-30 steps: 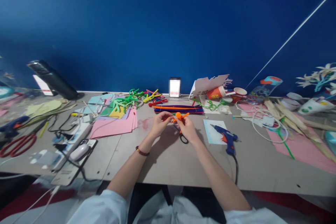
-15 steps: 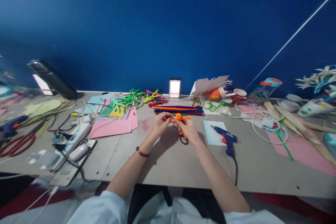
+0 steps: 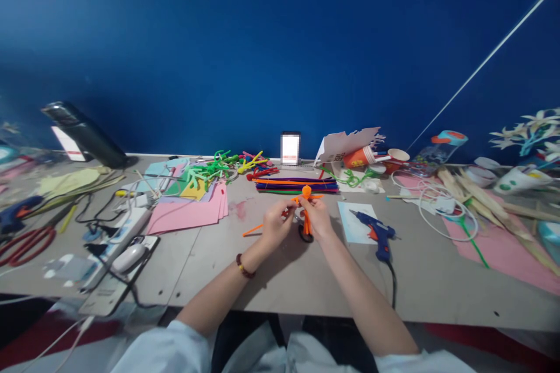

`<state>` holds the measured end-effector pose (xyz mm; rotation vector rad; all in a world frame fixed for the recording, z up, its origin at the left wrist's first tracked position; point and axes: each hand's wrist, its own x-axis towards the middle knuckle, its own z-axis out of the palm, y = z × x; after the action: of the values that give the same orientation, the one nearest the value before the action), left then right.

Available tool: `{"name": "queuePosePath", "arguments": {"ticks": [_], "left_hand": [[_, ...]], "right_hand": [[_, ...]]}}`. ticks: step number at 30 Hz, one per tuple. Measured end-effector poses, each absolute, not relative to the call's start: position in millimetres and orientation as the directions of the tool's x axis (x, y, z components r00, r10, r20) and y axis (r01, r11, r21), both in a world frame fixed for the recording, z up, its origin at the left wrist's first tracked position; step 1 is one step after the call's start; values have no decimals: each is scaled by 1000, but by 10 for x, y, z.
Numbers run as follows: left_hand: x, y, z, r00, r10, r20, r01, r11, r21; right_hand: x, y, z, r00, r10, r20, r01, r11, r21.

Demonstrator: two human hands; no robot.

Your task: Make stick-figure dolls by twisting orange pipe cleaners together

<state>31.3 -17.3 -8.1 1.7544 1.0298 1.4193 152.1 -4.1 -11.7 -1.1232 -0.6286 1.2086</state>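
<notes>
Right hand point(image 3: 317, 218) pinches an orange figure point(image 3: 307, 192), twelve o'clock from the wearer; left hand point(image 3: 277, 224) grips an orange stem point(image 3: 252, 231) jutting toward eight. A hard tug could bend the figure; slack fingers could drop it onto scissors point(image 3: 307, 238), six o'clock.

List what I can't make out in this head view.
All in the head view:
Orange figure: middle hidden by the right hand.
Orange strip: one end hidden behind the left hand.
Black loop: partly covered by the orange figure.
Phone screen: pixelated, text unreadable.
Teal object: cut off by the right edge.
</notes>
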Motion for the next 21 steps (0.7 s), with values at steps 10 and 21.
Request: {"name": "queuePosePath", "arguments": {"ticks": [10, 21], "left_hand": [[395, -81, -215, -13, 974, 225, -66, -226, 972], [149, 97, -81, 8, 935, 355, 147, -353, 924]], "right_hand": [[1544, -65, -32, 64, 984, -165, -573, -99, -814], [1541, -64, -167, 82, 993, -90, -269, -65, -961]]}}
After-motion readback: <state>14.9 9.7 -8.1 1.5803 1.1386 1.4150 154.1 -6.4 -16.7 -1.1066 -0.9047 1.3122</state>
